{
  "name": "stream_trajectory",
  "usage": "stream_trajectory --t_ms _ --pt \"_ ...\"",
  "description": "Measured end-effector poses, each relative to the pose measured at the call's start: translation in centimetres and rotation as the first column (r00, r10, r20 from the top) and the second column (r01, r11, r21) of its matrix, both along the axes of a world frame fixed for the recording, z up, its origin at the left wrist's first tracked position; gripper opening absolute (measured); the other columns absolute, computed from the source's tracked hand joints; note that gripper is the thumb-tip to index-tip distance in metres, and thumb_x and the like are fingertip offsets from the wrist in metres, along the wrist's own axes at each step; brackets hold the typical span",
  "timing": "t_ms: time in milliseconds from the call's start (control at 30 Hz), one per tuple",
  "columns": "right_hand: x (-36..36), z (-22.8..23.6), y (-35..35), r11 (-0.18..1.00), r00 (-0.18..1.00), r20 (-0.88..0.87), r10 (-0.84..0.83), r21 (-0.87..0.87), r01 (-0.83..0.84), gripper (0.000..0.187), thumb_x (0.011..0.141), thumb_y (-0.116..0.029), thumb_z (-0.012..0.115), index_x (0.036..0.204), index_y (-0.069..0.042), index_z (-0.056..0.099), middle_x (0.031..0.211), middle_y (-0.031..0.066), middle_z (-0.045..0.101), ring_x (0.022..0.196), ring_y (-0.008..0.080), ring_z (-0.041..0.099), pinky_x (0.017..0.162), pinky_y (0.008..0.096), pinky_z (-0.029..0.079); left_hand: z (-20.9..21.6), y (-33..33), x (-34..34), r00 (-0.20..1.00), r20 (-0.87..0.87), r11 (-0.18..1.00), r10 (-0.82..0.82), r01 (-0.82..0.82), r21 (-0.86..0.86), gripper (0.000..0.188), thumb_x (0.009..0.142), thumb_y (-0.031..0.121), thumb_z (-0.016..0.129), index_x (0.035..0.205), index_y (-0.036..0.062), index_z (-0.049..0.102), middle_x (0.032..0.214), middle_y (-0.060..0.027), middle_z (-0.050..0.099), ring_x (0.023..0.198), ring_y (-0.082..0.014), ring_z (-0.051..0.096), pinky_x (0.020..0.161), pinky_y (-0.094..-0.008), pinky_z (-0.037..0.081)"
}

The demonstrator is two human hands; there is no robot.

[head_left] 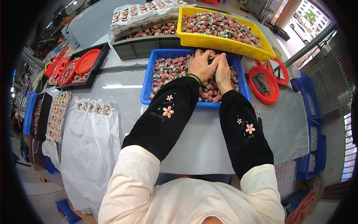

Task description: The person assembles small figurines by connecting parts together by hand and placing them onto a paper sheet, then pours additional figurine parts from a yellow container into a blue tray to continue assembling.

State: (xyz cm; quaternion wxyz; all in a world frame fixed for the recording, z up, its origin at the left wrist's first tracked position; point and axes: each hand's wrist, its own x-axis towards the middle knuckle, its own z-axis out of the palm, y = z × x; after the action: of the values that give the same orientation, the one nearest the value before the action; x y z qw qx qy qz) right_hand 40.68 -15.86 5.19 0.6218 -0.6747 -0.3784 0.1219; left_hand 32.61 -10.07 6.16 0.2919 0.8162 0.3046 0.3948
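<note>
Both my hands are in a blue tray [147, 84] full of small pink, green and cream moulded pieces [167, 69]. My left hand [202, 66], with a green bead bracelet at the wrist, has its fingers bent down round some pieces near the tray's far side. Close beside it, my right hand [223, 74] is turned on edge, its fingers stretched out against the pieces. A few pink pieces show between the two hands. The lower fingers of both are partly hidden. Black sleeve covers with pink flowers lie over my forearms.
A yellow tray [227, 46] of similar pieces overhangs the blue tray's far edge. Behind left stands a dark grey crate [149, 46]. Red round baskets [270, 91] are at right, a black tray [93, 69] at left. White sheeting [89, 149] covers the near left.
</note>
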Motion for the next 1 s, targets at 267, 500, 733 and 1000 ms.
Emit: stream_trajectory --t_ms 267,500,733,1000 --pt "-2.0 1.3 -0.1 0.941 0.997 0.002 -0.075 0.332 0.070 0.038 0.092 -0.030 0.030 0.093 0.001 0.052 0.090 0.0116 0.056 0.084 0.0229 0.052 0.077 0.0311 0.039 0.7 -1.6 0.7 0.930 0.368 0.999 0.016 -0.030 0.032 0.025 0.080 0.033 0.055 0.095 0.0138 0.061 0.097 -0.0140 0.049 0.085 -0.0292 0.054 0.074 -0.0355 0.044" --pt "-5.9 4.8 -4.9 0.843 1.000 0.016 -0.004 0.539 -0.005 0.029 0.092 -0.022 0.033 0.096 0.000 0.051 0.091 0.0081 0.053 0.084 0.0172 0.050 0.076 0.0267 0.039 3.9 -6.0 -2.3 0.853 0.514 0.976 -0.091 -0.025 0.215 0.025 0.074 0.028 0.059 0.094 0.0129 0.060 0.100 -0.0159 0.047 0.083 -0.0317 0.055 0.068 -0.0376 0.047" --pt "-13.7 -2.2 -15.0 0.952 0.995 0.042 0.089 0.289 -0.097 0.028 0.091 -0.018 0.031 0.104 0.001 0.048 0.103 0.0138 0.048 0.096 0.0242 0.047 0.085 0.0315 0.036 -3.0 -16.1 -11.5 0.870 0.493 0.998 -0.021 0.046 -0.040 0.027 0.076 0.016 0.058 0.101 0.0066 0.056 0.109 -0.0178 0.042 0.095 -0.0326 0.048 0.079 -0.0378 0.042" --pt "-12.9 -5.8 -15.1 0.993 0.931 0.364 0.009 0.110 -0.053 0.028 0.090 -0.021 0.036 0.104 -0.001 0.051 0.106 0.0157 0.052 0.096 0.0292 0.048 0.085 0.0360 0.035 -7.1 -15.8 -12.2 0.949 0.315 0.993 0.022 0.016 -0.118 0.026 0.082 0.019 0.053 0.105 0.0063 0.053 0.107 -0.0186 0.042 0.096 -0.0317 0.046 0.085 -0.0378 0.038"
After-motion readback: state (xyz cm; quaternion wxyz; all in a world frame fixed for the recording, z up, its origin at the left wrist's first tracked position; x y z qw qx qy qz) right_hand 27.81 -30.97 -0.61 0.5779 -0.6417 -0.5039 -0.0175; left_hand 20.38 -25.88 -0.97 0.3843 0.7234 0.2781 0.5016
